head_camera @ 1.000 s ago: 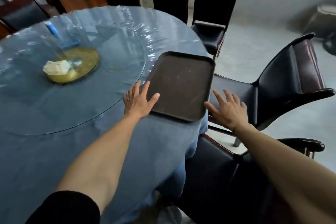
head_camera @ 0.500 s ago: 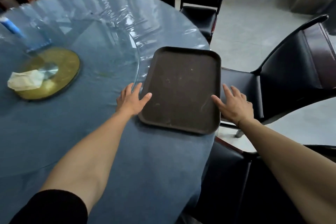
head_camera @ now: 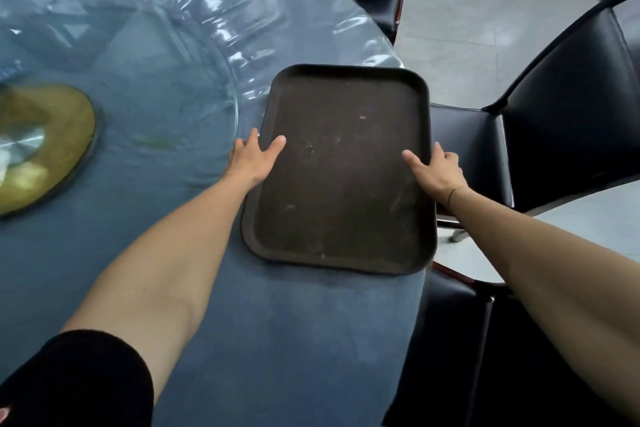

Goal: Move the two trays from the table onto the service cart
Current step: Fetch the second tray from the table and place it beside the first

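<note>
the tray (head_camera: pixel 341 180) lies flat on the table (head_camera: pixel 284 329), at its right edge, with its right long side at or slightly past the table rim above a chair (head_camera: pixel 568 121). it is dark, rectangular, with rounded corners and a low raised rim. it carries nothing. only one tray is in view; a second tray and the cart are not visible.

the left hand (head_camera: pixel 254 158) is at the left long side, thumb laid over the rim onto the tray floor, fingers outside and below the rim. the right hand (head_camera: pixel 434 172) is at the right long side in the same manner, thumb on top, fingers curled under the edge. both hands are closed on the tray, one per side, roughly level with each other. the tray is not yet lifted.

handling, as a judgement: the tray appears stiff and light, so it should not flex when raised. the surface looks worn and slightly textured, so slip is unlikely. hold at the middle of both long sides, as now, and keep it level. the plastic film over the table may cling or slide; lift straight up rather than dragging.
</note>
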